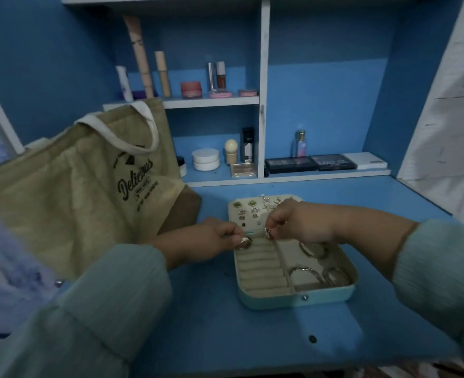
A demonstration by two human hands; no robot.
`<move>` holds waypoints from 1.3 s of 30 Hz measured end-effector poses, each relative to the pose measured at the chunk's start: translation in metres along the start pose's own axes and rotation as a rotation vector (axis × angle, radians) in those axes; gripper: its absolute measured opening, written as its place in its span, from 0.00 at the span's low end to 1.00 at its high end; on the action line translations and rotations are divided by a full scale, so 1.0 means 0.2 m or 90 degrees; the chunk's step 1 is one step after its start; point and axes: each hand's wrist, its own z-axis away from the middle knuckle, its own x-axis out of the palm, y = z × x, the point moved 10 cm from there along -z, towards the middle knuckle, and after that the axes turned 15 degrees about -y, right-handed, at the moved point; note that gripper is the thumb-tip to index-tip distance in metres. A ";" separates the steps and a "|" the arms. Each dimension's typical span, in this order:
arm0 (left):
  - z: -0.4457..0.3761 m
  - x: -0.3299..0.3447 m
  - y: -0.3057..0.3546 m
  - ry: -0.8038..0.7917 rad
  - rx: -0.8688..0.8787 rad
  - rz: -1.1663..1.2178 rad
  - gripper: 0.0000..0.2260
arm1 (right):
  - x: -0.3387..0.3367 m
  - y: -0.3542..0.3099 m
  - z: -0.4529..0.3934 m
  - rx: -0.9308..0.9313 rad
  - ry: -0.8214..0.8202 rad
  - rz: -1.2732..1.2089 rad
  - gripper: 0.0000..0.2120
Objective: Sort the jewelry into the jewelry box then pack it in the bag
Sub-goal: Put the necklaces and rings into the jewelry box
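An open pale-green jewelry box [299, 298] lies on the blue desk. Its raised lid panel [235, 214] holds several small earrings. The padded ring rolls [261, 266] fill its left half, and bangles [314, 249] lie in the right compartments. My left hand [211, 236] pinches a gold ring [246, 242] at the top of the ring rolls. My right hand [288, 222] pinches a small dangling silver piece [267, 232] just above the rolls. A beige tote bag [69, 192] printed "Delicious" stands to the left of the box.
Shelves behind the desk carry cosmetics: tubes [140, 58], jars [191, 90], white compacts [205, 159], a perfume bottle [300, 144] and dark palettes [310, 162]. A white wall [449, 118] closes the right side. Purple fabric [9, 268] lies at the left.
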 end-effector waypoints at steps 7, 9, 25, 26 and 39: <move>-0.03 -0.01 -0.05 0.019 0.012 -0.024 0.08 | 0.03 0.00 -0.09 0.020 -0.040 0.052 0.11; -0.03 0.00 -0.06 0.020 -0.002 -0.056 0.10 | 0.04 0.00 -0.10 0.019 -0.059 0.059 0.08; 0.06 -0.07 0.10 0.148 0.170 -0.121 0.11 | -0.01 -0.02 -0.08 -0.057 0.055 0.030 0.05; 0.08 -0.08 0.12 0.171 0.198 -0.145 0.11 | -0.02 -0.02 -0.08 -0.064 0.076 0.026 0.06; 0.09 -0.06 0.24 0.147 0.128 -0.233 0.13 | -0.03 -0.10 0.02 -0.134 0.193 0.127 0.11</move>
